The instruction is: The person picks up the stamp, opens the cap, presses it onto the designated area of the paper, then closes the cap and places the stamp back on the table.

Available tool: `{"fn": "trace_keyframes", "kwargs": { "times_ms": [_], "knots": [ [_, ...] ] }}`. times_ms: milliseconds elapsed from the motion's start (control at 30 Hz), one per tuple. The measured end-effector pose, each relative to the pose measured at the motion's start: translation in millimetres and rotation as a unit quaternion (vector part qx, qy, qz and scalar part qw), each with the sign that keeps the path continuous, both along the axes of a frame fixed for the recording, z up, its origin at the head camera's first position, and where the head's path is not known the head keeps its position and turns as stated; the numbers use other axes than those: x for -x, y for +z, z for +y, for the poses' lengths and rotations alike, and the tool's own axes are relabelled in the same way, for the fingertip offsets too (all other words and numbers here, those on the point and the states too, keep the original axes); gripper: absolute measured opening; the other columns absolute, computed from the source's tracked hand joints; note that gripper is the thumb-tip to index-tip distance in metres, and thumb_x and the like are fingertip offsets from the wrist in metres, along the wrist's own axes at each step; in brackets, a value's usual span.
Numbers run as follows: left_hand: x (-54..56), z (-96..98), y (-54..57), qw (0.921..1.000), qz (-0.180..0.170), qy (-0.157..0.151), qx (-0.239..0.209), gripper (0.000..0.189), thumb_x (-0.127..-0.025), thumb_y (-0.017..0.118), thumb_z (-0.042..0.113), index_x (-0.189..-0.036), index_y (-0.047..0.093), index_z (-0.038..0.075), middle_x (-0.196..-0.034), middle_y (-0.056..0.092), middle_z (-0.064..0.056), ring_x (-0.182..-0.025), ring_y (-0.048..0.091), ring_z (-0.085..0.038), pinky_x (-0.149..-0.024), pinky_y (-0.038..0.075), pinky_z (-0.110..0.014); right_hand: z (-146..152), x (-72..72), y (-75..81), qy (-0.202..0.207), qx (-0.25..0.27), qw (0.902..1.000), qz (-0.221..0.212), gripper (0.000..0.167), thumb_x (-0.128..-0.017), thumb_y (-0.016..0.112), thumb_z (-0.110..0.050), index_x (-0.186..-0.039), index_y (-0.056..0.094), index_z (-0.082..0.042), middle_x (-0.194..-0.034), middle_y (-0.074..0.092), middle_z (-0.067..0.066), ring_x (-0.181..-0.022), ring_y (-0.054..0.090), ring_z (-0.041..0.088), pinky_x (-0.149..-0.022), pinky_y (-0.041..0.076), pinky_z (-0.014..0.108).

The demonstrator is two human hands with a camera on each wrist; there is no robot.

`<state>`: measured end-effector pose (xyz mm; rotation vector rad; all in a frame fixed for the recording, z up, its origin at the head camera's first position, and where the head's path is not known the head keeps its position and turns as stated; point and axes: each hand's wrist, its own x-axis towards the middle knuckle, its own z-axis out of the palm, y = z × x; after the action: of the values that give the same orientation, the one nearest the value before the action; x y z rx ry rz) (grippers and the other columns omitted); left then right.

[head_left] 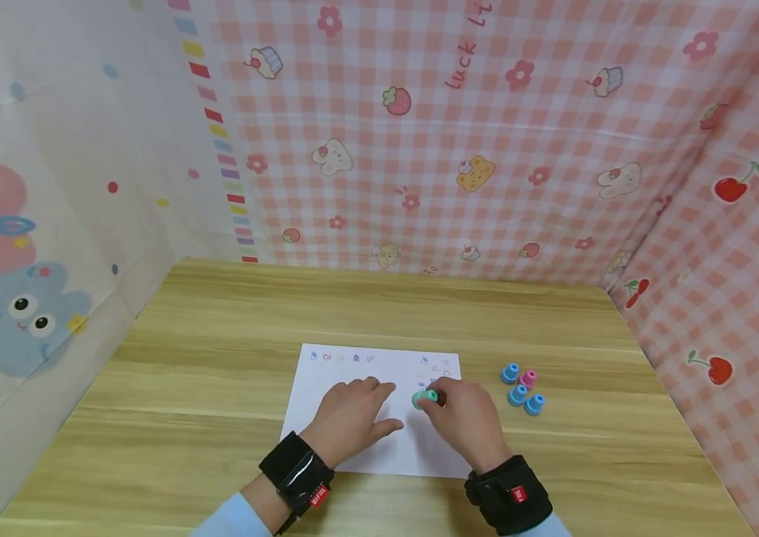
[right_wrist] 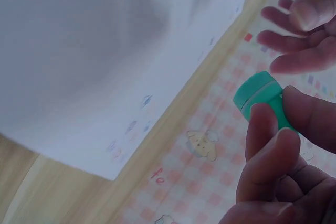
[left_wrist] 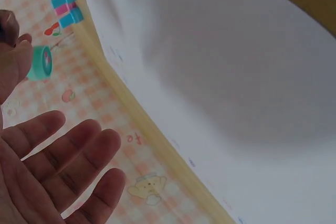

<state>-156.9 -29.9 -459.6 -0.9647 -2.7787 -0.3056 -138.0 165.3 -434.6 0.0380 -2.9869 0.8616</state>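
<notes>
My right hand (head_left: pixel 472 419) pinches a small green stamp (head_left: pixel 418 399) between thumb and fingers above the right half of a white sheet of paper (head_left: pixel 400 451). The stamp is tilted, its round end pointing left; the left wrist view shows a pinkish pattern on the stamp's face (left_wrist: pixel 47 61). Small coloured prints (right_wrist: pixel 146 100) run along the paper's far edge and its upper right part. Over the left half of the sheet, my left hand (head_left: pixel 351 419) has its fingers spread and holds nothing. Whether its fingers touch the paper I cannot tell.
Right of the paper stand several more stamps: blue ones (head_left: pixel 534 405) and a pink one (head_left: pixel 528 379), grouped close together. All lie on a wood-grain table (head_left: pixel 185 358). Patterned cloth (head_left: pixel 379 186) hangs along the table's back and sides.
</notes>
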Motion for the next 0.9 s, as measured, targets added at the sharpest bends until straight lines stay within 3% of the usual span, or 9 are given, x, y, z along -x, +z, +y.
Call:
{"fn": "trace_keyframes", "kwargs": {
  "times_ms": [433,767,900],
  "knots": [
    [-1.4,5.5,0.2,1.0000,-0.003,-0.007,0.005,0.051,-0.089,0.068,0.053,-0.115,0.069,0.009,-0.101,0.068,-0.003,-0.085,0.067,-0.019,-0.068,0.053,-0.036,-14.4,-4.0,7.7,0.041,0.037,0.9981,-0.027,0.015,-0.085,0.080,-0.027,-0.091,0.075,-0.014,-0.071,0.062,-0.008,-0.066,0.051,0.014,-0.061,0.043,0.029],
    [-2.6,3.2,0.6,0.9996,0.002,-0.018,-0.020,0.031,-0.089,0.070,0.046,-0.094,0.068,0.016,-0.087,0.065,0.003,-0.074,0.064,-0.013,-0.059,0.048,-0.030,-14.3,-2.5,7.0,0.041,0.110,0.9916,-0.053,0.011,-0.087,0.078,-0.025,-0.089,0.075,-0.014,-0.073,0.063,-0.006,-0.068,0.052,0.016,-0.059,0.040,0.032],
    [-3.3,2.8,2.0,0.9994,0.001,-0.021,-0.027,0.029,-0.091,0.069,0.045,-0.093,0.068,0.016,-0.086,0.065,0.004,-0.072,0.062,-0.011,-0.059,0.047,-0.029,-13.4,-1.1,6.1,0.035,0.135,0.9875,-0.074,0.012,-0.088,0.076,-0.024,-0.091,0.075,-0.013,-0.074,0.061,-0.003,-0.068,0.051,0.018,-0.059,0.039,0.032]
  ]
}}
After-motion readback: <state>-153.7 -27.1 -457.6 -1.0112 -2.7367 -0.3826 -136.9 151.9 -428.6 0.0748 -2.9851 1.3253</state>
